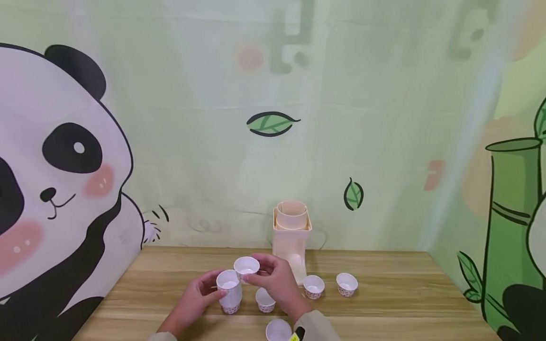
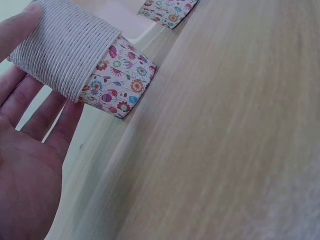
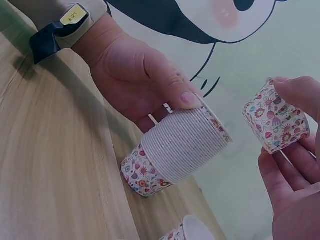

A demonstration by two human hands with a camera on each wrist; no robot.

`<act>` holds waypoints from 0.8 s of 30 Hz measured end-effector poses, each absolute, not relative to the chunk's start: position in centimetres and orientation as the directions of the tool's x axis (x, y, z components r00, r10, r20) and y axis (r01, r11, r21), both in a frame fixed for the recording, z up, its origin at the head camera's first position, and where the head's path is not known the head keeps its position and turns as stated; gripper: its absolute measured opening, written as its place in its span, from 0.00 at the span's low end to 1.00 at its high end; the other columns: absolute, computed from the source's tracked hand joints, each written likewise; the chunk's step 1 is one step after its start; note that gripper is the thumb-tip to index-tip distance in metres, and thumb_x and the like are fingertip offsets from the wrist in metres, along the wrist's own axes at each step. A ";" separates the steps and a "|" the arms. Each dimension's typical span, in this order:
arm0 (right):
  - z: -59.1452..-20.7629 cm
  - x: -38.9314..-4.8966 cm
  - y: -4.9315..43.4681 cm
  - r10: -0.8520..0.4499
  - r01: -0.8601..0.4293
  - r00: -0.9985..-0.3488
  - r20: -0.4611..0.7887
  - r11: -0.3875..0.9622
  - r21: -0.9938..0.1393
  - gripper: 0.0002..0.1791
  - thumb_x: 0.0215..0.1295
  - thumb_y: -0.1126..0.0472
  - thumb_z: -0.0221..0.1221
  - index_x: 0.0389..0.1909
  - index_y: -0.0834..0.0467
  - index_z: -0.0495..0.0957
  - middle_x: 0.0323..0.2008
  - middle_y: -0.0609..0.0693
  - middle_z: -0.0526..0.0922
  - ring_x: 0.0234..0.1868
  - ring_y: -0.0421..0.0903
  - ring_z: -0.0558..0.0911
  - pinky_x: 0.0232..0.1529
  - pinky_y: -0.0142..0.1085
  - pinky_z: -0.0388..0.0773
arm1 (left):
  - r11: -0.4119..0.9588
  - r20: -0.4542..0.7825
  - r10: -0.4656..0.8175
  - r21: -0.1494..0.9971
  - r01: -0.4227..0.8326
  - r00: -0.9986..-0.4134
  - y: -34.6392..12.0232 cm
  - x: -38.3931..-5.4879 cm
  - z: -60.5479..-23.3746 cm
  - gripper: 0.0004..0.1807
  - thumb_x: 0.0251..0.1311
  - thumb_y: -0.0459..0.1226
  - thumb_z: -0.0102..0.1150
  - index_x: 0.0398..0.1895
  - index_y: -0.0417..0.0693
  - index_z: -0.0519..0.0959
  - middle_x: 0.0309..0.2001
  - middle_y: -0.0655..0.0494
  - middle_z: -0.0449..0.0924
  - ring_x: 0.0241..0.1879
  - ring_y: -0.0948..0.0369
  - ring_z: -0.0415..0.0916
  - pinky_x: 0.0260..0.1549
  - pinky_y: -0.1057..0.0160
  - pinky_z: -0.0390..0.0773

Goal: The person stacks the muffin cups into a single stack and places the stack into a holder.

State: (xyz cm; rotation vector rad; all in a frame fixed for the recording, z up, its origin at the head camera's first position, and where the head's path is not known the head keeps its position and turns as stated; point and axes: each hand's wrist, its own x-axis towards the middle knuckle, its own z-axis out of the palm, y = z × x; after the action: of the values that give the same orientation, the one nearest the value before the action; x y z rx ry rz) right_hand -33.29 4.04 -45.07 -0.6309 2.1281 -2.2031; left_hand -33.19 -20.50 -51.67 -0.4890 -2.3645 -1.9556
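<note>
Upright on the table stands a stack of nested paper cups [image 1: 230,294], white rims above a flowered bottom cup. My left hand [image 1: 193,299] grips the stack, thumb on the near side; in the left wrist view the fingers [image 2: 45,117] reach round the ridged stack [image 2: 67,50]. Just right of the stack's mouth and slightly higher, my right hand [image 1: 279,282] pinches a single flowered paper cup [image 1: 246,268] between thumb and fingers. The right wrist view has this cup [image 3: 277,117] tilted and apart from the stack [image 3: 182,145].
Separate paper cups stand on the wooden table [image 1: 396,303]: one cup [image 1: 266,303] below my right hand, one [image 1: 279,330] at the near edge, and two cups [image 1: 313,287], [image 1: 347,284] to the right. Behind them rises a pale pink dispenser-like stand [image 1: 290,244] before a panda-printed backdrop.
</note>
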 end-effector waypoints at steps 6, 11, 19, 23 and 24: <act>-44.7 -33.5 3.4 -0.299 -0.272 -0.910 0.286 -0.088 -0.958 0.28 0.56 0.66 0.74 0.58 0.67 0.79 0.51 0.63 0.87 0.48 0.44 0.87 0.50 0.29 0.84 | 0.150 0.224 0.224 0.954 0.260 -0.948 -20.6 -33.4 -51.9 0.31 0.63 0.34 0.68 0.67 0.33 0.72 0.59 0.36 0.81 0.52 0.70 0.81 0.55 0.71 0.78; -44.5 -33.7 2.8 -0.322 -0.278 -0.900 0.293 -0.092 -0.956 0.28 0.56 0.66 0.74 0.59 0.67 0.79 0.51 0.64 0.87 0.49 0.48 0.87 0.49 0.29 0.84 | 0.141 0.226 0.227 0.955 0.262 -0.947 -20.6 -33.2 -51.7 0.31 0.64 0.34 0.67 0.68 0.32 0.71 0.61 0.34 0.79 0.52 0.71 0.80 0.54 0.71 0.78; -44.8 -34.0 2.0 -0.353 -0.282 -0.890 0.289 -0.071 -0.957 0.26 0.57 0.67 0.74 0.58 0.66 0.80 0.50 0.64 0.87 0.48 0.52 0.88 0.47 0.31 0.85 | 0.138 0.244 0.242 0.949 0.282 -0.939 -20.6 -32.9 -51.4 0.31 0.65 0.34 0.66 0.69 0.31 0.69 0.61 0.32 0.78 0.53 0.72 0.80 0.55 0.72 0.77; -44.9 -34.0 1.7 -0.361 -0.288 -0.886 0.290 -0.063 -0.956 0.25 0.58 0.68 0.73 0.57 0.66 0.80 0.50 0.65 0.87 0.49 0.56 0.87 0.47 0.30 0.85 | 0.138 0.247 0.236 0.949 0.284 -0.940 -20.5 -32.9 -51.5 0.31 0.65 0.33 0.67 0.68 0.31 0.70 0.61 0.32 0.78 0.52 0.72 0.80 0.55 0.73 0.77; -45.0 -34.0 1.6 -0.363 -0.287 -0.886 0.289 -0.061 -0.956 0.25 0.58 0.68 0.73 0.57 0.66 0.80 0.51 0.65 0.87 0.50 0.57 0.87 0.48 0.30 0.85 | 0.138 0.247 0.235 0.949 0.284 -0.940 -20.5 -32.9 -51.5 0.31 0.65 0.33 0.67 0.68 0.31 0.70 0.61 0.32 0.78 0.52 0.72 0.80 0.55 0.73 0.77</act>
State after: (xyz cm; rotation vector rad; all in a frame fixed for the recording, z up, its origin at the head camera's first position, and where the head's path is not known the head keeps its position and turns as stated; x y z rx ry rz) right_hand -33.96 1.59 -44.97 -0.7331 2.1139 -2.1265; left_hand -32.92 -20.53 -51.49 -0.5335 -2.3402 -1.9663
